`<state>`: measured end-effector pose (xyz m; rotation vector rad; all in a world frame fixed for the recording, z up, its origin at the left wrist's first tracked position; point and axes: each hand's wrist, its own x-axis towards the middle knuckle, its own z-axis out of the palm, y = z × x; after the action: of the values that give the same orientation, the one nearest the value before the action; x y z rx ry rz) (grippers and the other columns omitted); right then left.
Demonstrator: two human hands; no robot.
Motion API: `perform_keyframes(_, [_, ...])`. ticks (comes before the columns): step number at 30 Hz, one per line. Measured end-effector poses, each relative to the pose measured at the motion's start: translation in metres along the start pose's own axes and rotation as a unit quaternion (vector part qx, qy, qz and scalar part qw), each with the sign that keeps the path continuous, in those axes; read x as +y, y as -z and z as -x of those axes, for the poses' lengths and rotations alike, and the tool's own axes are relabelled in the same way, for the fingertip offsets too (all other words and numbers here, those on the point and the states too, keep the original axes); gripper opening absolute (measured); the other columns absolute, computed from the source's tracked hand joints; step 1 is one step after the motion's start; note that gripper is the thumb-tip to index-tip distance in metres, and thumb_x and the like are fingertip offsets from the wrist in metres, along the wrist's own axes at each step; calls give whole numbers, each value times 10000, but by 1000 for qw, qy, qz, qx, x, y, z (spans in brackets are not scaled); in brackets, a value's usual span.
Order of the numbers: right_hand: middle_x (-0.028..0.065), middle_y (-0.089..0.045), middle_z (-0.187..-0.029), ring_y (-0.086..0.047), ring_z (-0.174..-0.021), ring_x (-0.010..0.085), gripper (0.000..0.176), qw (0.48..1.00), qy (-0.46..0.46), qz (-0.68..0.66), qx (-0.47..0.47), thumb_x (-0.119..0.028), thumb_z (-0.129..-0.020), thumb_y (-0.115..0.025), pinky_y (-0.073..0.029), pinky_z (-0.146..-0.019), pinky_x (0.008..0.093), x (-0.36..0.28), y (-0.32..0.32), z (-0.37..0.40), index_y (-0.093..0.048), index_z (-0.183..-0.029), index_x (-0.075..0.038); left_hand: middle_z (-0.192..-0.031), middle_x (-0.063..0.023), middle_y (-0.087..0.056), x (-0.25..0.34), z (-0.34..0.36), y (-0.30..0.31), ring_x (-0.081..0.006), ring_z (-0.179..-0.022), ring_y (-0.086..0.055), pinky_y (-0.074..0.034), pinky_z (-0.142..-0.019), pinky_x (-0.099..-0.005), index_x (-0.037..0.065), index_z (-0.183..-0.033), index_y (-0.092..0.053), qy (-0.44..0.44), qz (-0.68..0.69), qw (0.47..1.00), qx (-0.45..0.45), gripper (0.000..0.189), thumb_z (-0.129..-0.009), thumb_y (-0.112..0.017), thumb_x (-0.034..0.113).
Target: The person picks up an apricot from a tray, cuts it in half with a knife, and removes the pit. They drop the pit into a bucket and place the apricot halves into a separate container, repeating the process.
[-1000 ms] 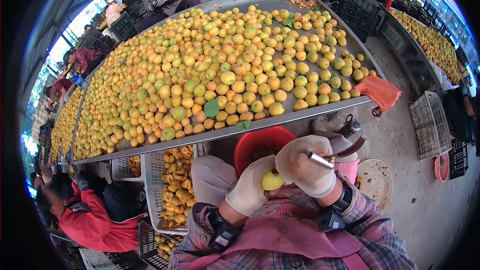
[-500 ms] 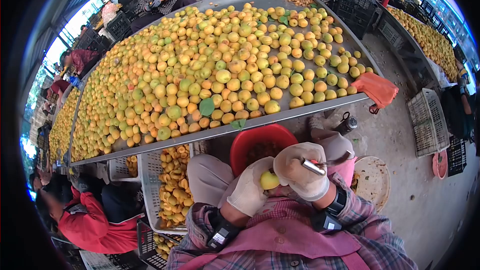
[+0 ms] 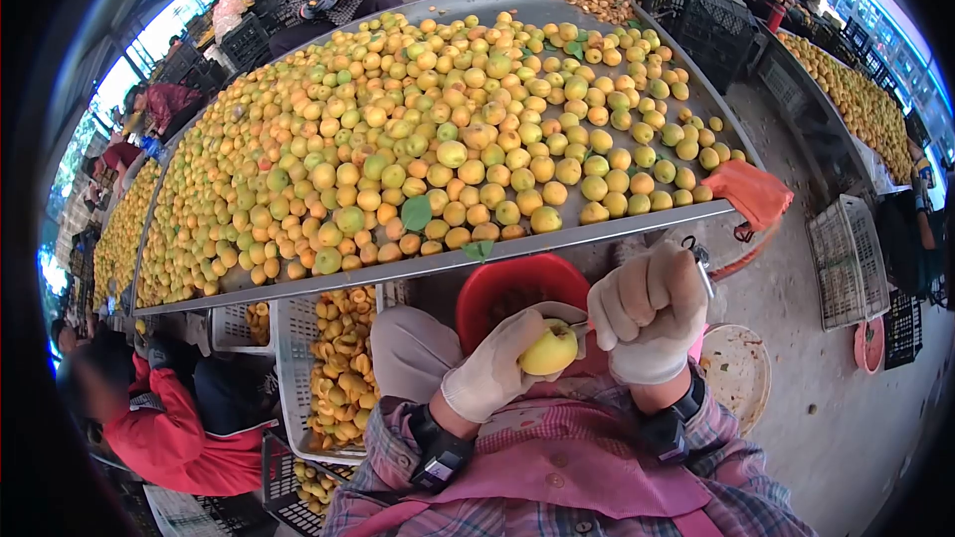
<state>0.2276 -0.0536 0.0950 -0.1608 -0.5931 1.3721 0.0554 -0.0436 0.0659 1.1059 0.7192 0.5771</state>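
Note:
My left hand (image 3: pixel 487 368), in a whitish glove, is closed around a yellow-green apricot (image 3: pixel 549 350) above my lap. Just right of it, my gloved right hand (image 3: pixel 649 313) makes a fist around a small knife (image 3: pixel 707 281). Its metal handle end sticks out on the right, and the blade side points toward the apricot. Behind both hands a red basin (image 3: pixel 472 300) stands below the table edge, its contents in shadow. Many whole apricots (image 3: pixel 398 154) cover the metal table (image 3: pixel 428 267) in front of me.
Left of my knees, a white crate (image 3: pixel 295 368) holds split apricots (image 3: pixel 341 368). An orange bag (image 3: pixel 748 189) lies on the table's right corner. A pale round tub (image 3: pixel 756 378) sits at right, a white crate (image 3: pixel 846 259) farther off. A person in red (image 3: pixel 189 428) sits close at left.
My right hand has lifted and moved right, turning into an upright fist with the knife. The apricot now shows larger in my left hand, which has stayed nearly in place.

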Motion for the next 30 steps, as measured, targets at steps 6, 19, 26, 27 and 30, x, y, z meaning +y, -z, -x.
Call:
perform_keyframes(6, [13, -428, -567, -416, -454, 133, 315, 965, 16, 260, -44, -44, -864, -580, -361, -445, 300, 0, -20, 6, -352, -653, -92, -1070, -167, -598, -4, 4, -2, -343, -892, -589, -487, -784, -393, -12, -972, -559, -285, -283, 913, 70, 245, -757, -675, -13])
perform_keyframes(19, [72, -582, -775, -590, -702, 253, 117, 821, -98, 535, -175, -65, -707, -632, -459, -636, 289, 9, 3, -2, -602, -818, -85, -1189, -208, -582, -31, 11, 3, -410, -1089, -565, -479, -923, -434, 20, -1170, -548, -267, -385, 878, 99, 463, -720, -658, 38])
perform_keyframes(26, [86, -553, -589, -583, -539, 229, 208, 859, -13, 475, -188, 43, -723, -621, -447, -500, 298, 11, -10, 13, -474, -598, -37, -1129, -195, -620, -37, 4, 3, -409, -1050, -583, -484, -909, -444, 14, -1107, -582, -213, -368, 903, 65, 377, -734, -615, 54])
perform_keyframes(27, [89, -552, -591, -582, -540, 229, 216, 865, -19, 468, -178, 42, -720, -628, -448, -502, 297, 12, -9, 17, -469, -596, -35, -1129, -195, -620, -36, 5, 1, -409, -1050, -583, -484, -909, -444, 14, -1107, -582, -214, -367, 903, 65, 377, -734, -615, 54])
perform_keyframes(30, [96, -554, -600, -580, -545, 228, 198, 857, 22, 472, -205, 42, -705, -638, -456, -511, 301, 14, -9, 16, -485, -604, -32, -1091, -188, -634, -37, 4, 0, -400, -1037, -593, -490, -893, -441, 11, -1079, -593, -232, -347, 905, 87, 348, -735, -604, 64])
